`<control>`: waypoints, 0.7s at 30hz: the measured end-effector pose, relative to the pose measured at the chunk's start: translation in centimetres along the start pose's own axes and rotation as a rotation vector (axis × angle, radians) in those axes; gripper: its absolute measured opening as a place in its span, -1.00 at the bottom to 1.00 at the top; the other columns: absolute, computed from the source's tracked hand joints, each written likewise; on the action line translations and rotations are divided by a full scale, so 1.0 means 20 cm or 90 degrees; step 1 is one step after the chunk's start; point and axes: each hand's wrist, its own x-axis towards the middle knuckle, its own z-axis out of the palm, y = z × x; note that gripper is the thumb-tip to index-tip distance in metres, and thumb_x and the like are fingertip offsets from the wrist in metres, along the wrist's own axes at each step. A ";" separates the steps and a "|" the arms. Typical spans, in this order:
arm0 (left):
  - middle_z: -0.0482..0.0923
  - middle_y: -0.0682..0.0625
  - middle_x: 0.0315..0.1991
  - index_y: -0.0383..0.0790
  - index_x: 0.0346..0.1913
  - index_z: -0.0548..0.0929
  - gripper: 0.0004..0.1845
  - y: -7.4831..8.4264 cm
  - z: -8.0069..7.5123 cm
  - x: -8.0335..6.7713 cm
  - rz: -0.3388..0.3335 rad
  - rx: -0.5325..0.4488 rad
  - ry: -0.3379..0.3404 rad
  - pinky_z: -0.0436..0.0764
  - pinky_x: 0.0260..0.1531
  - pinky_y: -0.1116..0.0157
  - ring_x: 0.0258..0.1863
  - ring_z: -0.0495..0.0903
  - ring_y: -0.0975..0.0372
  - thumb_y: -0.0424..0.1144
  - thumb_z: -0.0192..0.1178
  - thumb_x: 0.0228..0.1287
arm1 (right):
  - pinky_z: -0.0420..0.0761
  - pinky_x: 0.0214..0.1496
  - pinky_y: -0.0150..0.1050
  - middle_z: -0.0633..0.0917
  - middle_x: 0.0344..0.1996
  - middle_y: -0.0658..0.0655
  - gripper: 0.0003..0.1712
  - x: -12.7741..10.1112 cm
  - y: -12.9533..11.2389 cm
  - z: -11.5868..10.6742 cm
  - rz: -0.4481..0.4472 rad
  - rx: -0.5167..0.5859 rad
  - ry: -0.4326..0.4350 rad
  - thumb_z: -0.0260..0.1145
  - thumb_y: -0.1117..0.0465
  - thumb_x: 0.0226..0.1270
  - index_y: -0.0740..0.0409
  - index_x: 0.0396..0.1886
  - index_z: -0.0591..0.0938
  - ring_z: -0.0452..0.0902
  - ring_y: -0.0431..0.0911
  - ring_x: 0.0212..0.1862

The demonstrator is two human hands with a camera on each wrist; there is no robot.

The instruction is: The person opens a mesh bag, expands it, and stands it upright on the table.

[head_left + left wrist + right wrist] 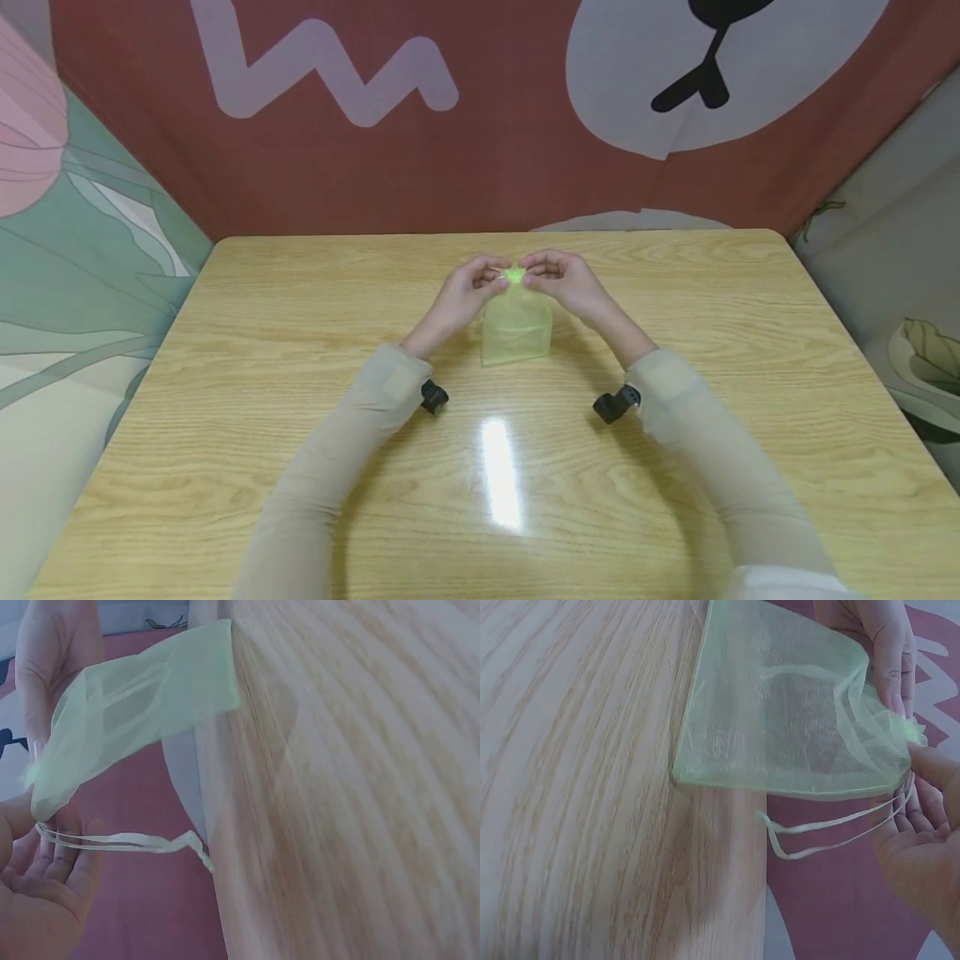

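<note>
A sheer yellow-green drawstring pouch (516,329) hangs over the table, its gathered mouth at the top and its bottom edge close to the wood. My left hand (467,292) pinches one side of the gathered neck between thumb and fingers. On the opposite side my right hand (566,282) pinches the neck the same way. In the left wrist view a loop of pale ribbon drawstring (127,841) dangles from the left hand's side. Another drawstring loop (817,825) trails below the right hand in the right wrist view. Through the mesh the pouch (780,712) shows no contents.
The wood-grain table (262,417) spreads beneath both arms, with a bright light reflection near the middle. Behind its far edge hangs a reddish-brown cloth (375,183) with white shapes. Small black cameras (433,397) sit at both wrists.
</note>
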 end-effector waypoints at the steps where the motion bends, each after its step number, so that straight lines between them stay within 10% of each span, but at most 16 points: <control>1: 0.62 -0.22 -0.06 -0.30 0.16 0.52 -0.65 0.00 0.00 0.00 0.003 0.003 -0.004 0.65 -0.11 0.29 -0.12 0.63 0.06 -0.30 0.14 0.35 | 0.59 -0.08 -0.51 0.61 -0.32 -0.07 -0.65 0.00 0.00 0.00 0.001 -0.002 -0.002 0.23 0.31 0.34 0.36 0.08 0.52 0.56 -0.31 -0.25; 21: 0.61 -0.12 0.01 -0.24 0.04 0.57 -0.70 0.00 -0.03 -0.01 -0.018 0.016 -0.011 0.63 0.02 0.23 -0.02 0.62 0.09 -0.20 0.19 0.32 | 0.60 -0.09 -0.47 0.63 -0.34 -0.08 -0.71 -0.01 0.02 0.00 -0.010 -0.003 -0.010 0.27 0.31 0.31 0.36 -0.02 0.55 0.57 -0.30 -0.27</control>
